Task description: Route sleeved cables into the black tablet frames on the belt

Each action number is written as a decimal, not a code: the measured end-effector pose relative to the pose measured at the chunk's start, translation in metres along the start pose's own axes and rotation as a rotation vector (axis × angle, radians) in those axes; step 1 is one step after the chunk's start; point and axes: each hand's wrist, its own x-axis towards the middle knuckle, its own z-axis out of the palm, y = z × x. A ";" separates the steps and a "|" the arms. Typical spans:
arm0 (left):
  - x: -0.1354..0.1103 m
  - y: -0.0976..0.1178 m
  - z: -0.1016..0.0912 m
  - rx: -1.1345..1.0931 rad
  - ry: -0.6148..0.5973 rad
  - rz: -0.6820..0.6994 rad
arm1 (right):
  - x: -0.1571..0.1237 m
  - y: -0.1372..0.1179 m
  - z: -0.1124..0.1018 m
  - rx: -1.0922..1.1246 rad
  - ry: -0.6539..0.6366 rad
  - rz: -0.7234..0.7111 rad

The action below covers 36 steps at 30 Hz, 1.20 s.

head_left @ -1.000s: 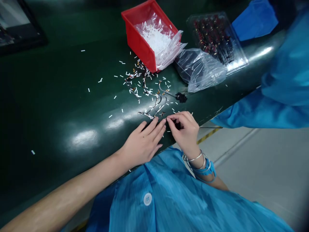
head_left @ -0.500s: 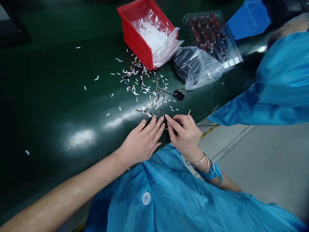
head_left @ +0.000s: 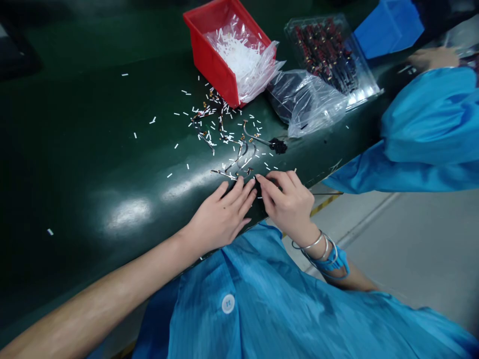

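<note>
My left hand [head_left: 224, 214] lies flat on the dark green table [head_left: 86, 144], fingers stretched out, its fingertips at the near end of some thin cables. My right hand [head_left: 286, 202] is closed in a pinch close to the left fingertips. What it pinches, a small dark bit at most, is too small to name. A thin pale stick [head_left: 295, 170] pokes up behind its fingers. Beyond both hands lie several thin flat cables [head_left: 245, 155], many small white strips [head_left: 213, 124] and a clump of tiny black pieces [head_left: 278, 145].
A red bin [head_left: 215, 65] holds a clear bag of white strips [head_left: 237, 55]. To its right are a clear plastic bag [head_left: 309, 102], a clear tray [head_left: 359, 65] of red and dark parts, and a blue bin [head_left: 389, 30]. A co-worker's blue sleeve [head_left: 422, 134] reaches in from the right.
My right hand has shifted slightly, its knuckles a little higher, still pinching. My left hand stays flat in place. The co-worker's sleeve has moved, and their hand now shows beyond the tray.
</note>
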 end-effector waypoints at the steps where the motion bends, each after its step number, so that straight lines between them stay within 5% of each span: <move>1: -0.001 0.000 0.001 -0.009 0.003 0.000 | 0.000 0.001 0.000 0.025 -0.002 0.016; 6: -0.005 0.001 -0.003 -0.042 0.102 0.007 | 0.003 0.007 0.001 0.284 0.045 0.134; 10: 0.009 -0.004 -0.010 -0.056 0.185 -0.057 | 0.007 0.022 0.006 0.280 0.158 0.248; 17: 0.044 -0.026 0.004 -0.133 0.046 -0.083 | 0.010 0.053 0.022 0.174 0.246 0.375; 22: 0.026 -0.037 -0.007 -0.336 0.032 0.040 | 0.010 0.055 0.026 0.216 0.179 0.363; 26: 0.018 -0.040 -0.015 -0.484 0.132 -0.022 | 0.011 0.054 0.026 0.232 0.193 0.355; 30: 0.025 -0.036 -0.008 -0.379 0.207 -0.124 | 0.011 0.058 0.027 0.167 0.192 0.370; 36: 0.027 -0.029 -0.001 -0.209 0.198 -0.089 | 0.005 0.047 0.017 0.187 0.272 0.275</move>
